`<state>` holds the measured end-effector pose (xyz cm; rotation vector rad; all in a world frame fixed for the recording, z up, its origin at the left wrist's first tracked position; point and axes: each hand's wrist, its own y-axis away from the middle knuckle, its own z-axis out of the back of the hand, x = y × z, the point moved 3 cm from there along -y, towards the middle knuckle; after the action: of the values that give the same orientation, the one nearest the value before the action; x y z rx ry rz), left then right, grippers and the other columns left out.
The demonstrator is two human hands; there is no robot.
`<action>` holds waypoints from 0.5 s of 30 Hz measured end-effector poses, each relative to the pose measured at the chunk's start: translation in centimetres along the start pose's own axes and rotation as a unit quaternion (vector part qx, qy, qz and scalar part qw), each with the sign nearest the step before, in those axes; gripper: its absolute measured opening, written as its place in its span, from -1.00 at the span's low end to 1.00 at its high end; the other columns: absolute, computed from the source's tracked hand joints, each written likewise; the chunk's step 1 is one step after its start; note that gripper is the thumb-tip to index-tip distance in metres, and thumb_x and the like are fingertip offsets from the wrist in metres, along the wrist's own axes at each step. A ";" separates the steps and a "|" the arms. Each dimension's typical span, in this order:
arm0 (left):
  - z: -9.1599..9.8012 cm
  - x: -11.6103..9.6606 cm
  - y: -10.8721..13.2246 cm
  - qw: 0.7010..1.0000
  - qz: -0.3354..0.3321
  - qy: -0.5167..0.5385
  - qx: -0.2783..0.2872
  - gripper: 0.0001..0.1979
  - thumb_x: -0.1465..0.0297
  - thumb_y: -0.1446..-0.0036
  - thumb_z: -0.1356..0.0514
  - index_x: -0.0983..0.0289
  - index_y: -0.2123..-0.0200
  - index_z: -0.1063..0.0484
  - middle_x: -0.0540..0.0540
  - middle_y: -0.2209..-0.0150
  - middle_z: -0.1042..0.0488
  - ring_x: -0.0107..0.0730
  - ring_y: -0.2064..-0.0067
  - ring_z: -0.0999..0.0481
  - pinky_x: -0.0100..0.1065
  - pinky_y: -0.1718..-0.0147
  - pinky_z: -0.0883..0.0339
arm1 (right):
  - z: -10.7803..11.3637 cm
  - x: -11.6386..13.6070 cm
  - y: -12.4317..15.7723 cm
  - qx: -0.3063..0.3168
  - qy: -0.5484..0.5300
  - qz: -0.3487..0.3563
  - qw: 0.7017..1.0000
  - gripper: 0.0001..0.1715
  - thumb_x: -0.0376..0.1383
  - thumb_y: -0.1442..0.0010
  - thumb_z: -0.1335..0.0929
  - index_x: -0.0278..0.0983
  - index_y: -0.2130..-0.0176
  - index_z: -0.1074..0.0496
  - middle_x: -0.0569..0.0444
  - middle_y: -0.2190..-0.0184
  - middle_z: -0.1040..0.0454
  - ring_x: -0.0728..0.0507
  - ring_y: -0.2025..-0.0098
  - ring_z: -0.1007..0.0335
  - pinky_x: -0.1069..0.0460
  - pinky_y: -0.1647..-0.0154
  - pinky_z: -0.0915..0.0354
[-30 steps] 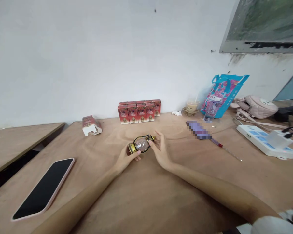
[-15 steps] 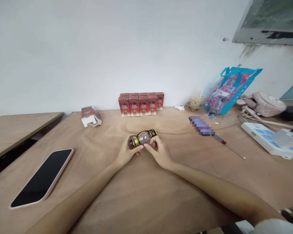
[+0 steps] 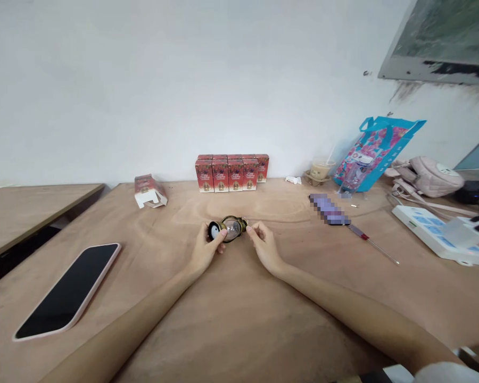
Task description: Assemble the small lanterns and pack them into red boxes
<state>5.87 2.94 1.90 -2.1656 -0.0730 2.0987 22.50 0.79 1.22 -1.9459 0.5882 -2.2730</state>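
Note:
A small bronze-coloured lantern (image 3: pixel 233 229) with a clear bulb-shaped body lies on its side between my hands, just above the wooden table. Its round base, with a pale disc on the underside, faces left and toward me. My left hand (image 3: pixel 205 249) is closed around the base end, thumb lying on top. At the cap end, my right hand (image 3: pixel 264 246) pinches with thumb and forefinger at the lantern's tip, beside a thin wire; the exact spot under the fingertips is too small to make out.
Several red boxes (image 3: pixel 235 175) stand by the wall; an opened box (image 3: pixel 149 191) lies left of them. A phone (image 3: pixel 69 290) rests at near left. Rightward are a blurred-out phone (image 3: pixel 329 209), a screwdriver (image 3: pixel 377 247), a power strip (image 3: pixel 439 234), a cup (image 3: pixel 320 169) and a blue bag (image 3: pixel 379 154).
The lantern has turned so that its base underside shows toward me. My left thumb now lies over the base end, and my right hand has shifted from the glass to the cap end.

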 end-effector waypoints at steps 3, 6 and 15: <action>-0.1 -0.2 0.2 1.000 -0.017 -0.023 -0.003 -0.56 0.12 0.19 -0.30 0.27 0.37 -0.22 -0.11 0.59 -0.34 -0.52 0.63 -0.37 -0.48 0.68 -0.25 | -0.1 0.3 0.3 0.027 0.008 0.019 0.999 -0.62 -0.04 -0.17 -0.27 -0.23 0.51 -0.18 0.25 0.61 -0.12 0.02 0.55 -0.03 0.10 0.50 -0.02; 0.1 -0.1 0.2 0.999 -0.008 0.000 -0.036 -0.55 0.10 0.21 -0.28 0.27 0.36 -0.26 -0.09 0.56 -0.35 -0.49 0.61 -0.37 -0.47 0.70 -0.26 | 0.0 0.7 0.6 0.011 -0.009 0.030 0.999 -0.62 -0.04 -0.19 -0.26 -0.22 0.50 -0.16 0.25 0.61 -0.11 0.02 0.54 -0.03 0.10 0.50 -0.03; 1.0 0.5 -0.6 0.989 0.035 0.112 -0.084 -0.53 -0.08 0.15 -0.05 0.24 0.49 -0.25 -0.05 0.64 -0.29 -0.48 0.65 -0.24 -0.47 0.78 -0.08 | 0.2 -1.3 -0.4 -0.014 -0.018 -0.025 0.999 -0.62 -0.02 -0.17 -0.25 -0.22 0.50 -0.18 0.23 0.62 -0.20 0.00 0.58 -0.10 0.10 0.54 -0.06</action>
<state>4.92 3.65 1.46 -2.5241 -0.1592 1.9306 22.95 1.48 0.16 -2.0322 0.5779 -2.2649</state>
